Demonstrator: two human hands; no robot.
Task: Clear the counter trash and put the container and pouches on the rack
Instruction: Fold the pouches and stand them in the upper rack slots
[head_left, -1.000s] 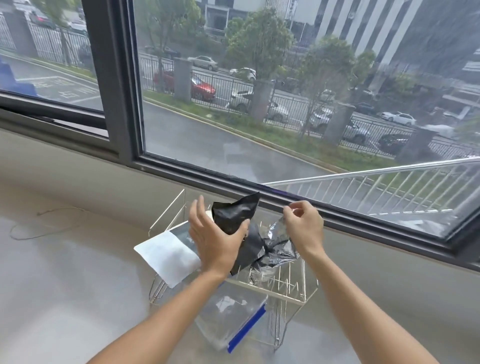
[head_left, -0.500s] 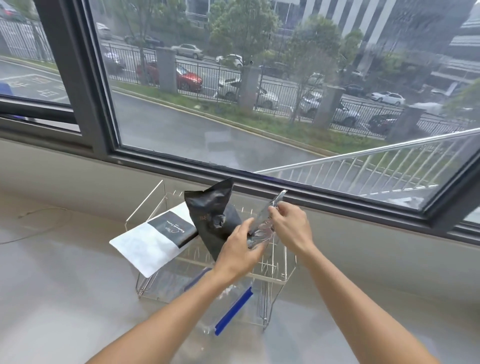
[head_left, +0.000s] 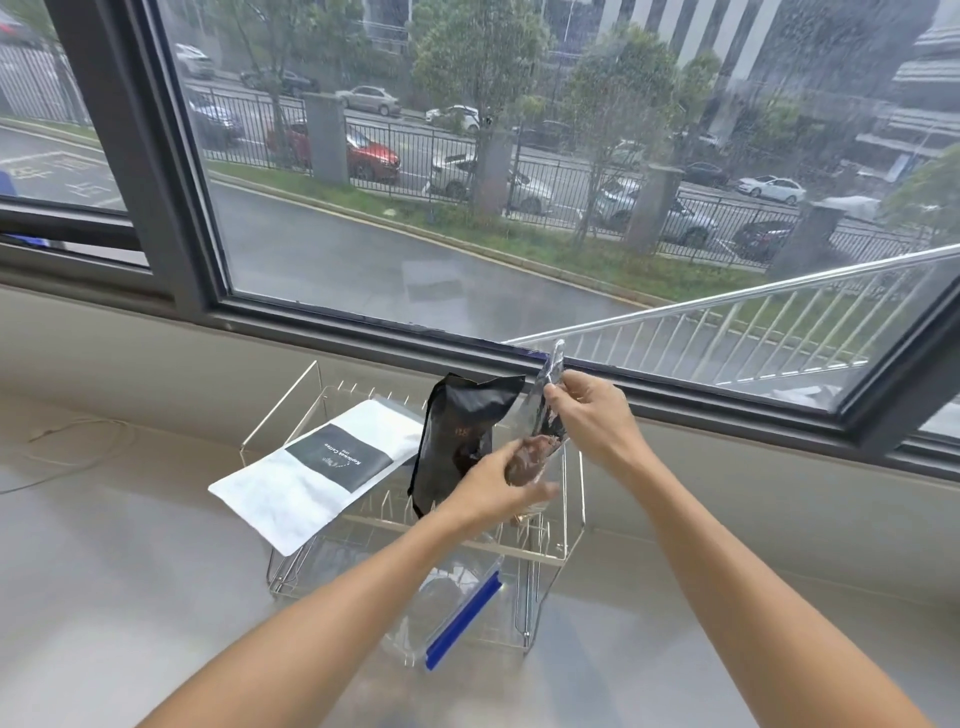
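White pouch (head_left: 317, 478): lay flat across the left end of the wire rack (head_left: 563, 551), one corner overhanging the bench (head_left: 130, 597). Dark label panel carried small white lettering, sideways to the camera, too small to read with confidence.
Black pouch (head_left: 462, 441): stood roughly upright among the rack's tines, just left of both hands. Faint orange print at mid-face, illegible.
Left hand (head_left: 498, 486): fingers curled round the lower, bulging end of the clear pouch (head_left: 543, 447), which showed brown contents.
Clear pouch: held above the right part of the rack, not yet seated. No writing seen.
Right hand (head_left: 592, 415): pinched the pouch's upper seal between thumb and fingers.
Container (head_left: 457, 613): clear, with a blue strip, on the lower level beneath the rack's top tier.
Handling advice: likely best lowered edge-first into a free slot beside the black pouch, bottom supported until the tines took the weight, lest it slump or tip its neighbour.
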